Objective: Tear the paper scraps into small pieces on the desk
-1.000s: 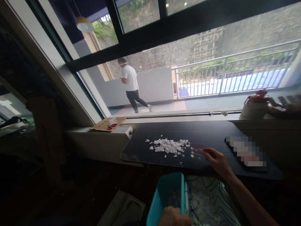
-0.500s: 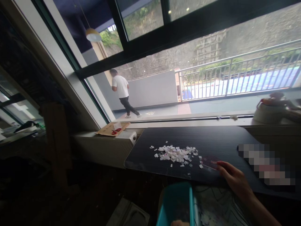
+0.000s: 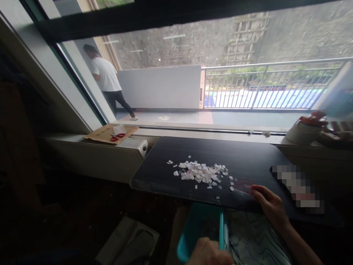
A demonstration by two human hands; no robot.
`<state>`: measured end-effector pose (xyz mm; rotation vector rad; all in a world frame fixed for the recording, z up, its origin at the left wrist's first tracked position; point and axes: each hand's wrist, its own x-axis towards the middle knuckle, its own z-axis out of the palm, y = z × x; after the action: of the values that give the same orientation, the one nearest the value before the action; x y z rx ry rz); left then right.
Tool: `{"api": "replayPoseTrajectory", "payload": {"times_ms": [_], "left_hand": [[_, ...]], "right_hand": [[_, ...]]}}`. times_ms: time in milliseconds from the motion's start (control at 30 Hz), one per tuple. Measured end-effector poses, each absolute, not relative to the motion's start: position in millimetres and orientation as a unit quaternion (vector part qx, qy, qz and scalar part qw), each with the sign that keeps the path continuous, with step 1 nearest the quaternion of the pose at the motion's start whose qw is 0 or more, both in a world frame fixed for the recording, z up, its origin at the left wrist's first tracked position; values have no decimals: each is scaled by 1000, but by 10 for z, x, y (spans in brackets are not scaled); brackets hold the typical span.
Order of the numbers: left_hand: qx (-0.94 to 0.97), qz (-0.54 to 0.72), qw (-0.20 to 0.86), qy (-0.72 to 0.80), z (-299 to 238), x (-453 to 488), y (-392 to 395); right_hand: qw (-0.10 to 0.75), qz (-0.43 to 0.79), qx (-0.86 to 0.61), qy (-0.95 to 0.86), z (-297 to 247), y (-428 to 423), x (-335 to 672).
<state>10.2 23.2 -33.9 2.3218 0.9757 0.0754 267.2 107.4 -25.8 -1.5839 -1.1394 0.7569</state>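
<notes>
My right hand [image 3: 268,202] pinches a thin see-through sheet [image 3: 242,186] with a reddish tint, held low over the dark table [image 3: 242,158]. The sheet's left end lies beside a pile of small white paper pieces [image 3: 200,171] on the tabletop. Below the table's front edge, a teal plastic bin [image 3: 183,239] is tilted, with its opening upward. My left hand [image 3: 211,254] is closed over the bin's near rim; its fingertips are partly hidden. What lies inside the bin is dark and hard to make out.
A pixelated flat object [image 3: 298,187] lies at the table's right. On the left sill are a brown envelope [image 3: 96,134], red-handled scissors [image 3: 118,137] and a radiator [image 3: 135,143]. A pale pot [image 3: 302,130] stands right. Beyond the window, a person [image 3: 107,79] walks.
My left hand has come further into view at the bin. The view has shifted down and right. My right hand keeps the sheet near the pile. The person outside has moved left.
</notes>
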Motion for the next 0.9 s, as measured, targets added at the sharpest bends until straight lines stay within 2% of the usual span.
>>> {"api": "replayPoseTrajectory", "payload": {"times_ms": [200,633,900], "left_hand": [[857,66,291,420,-84,108,168],[841,32,312,441,9,226,154],[837,2,319,444,86,212,167]], "right_hand": [[492,300,-676,-460,-180,1057,2654],[494,308,-671,-460,-133,1061,2618],[433,303,-653,-542,-63,988,2632]]}}
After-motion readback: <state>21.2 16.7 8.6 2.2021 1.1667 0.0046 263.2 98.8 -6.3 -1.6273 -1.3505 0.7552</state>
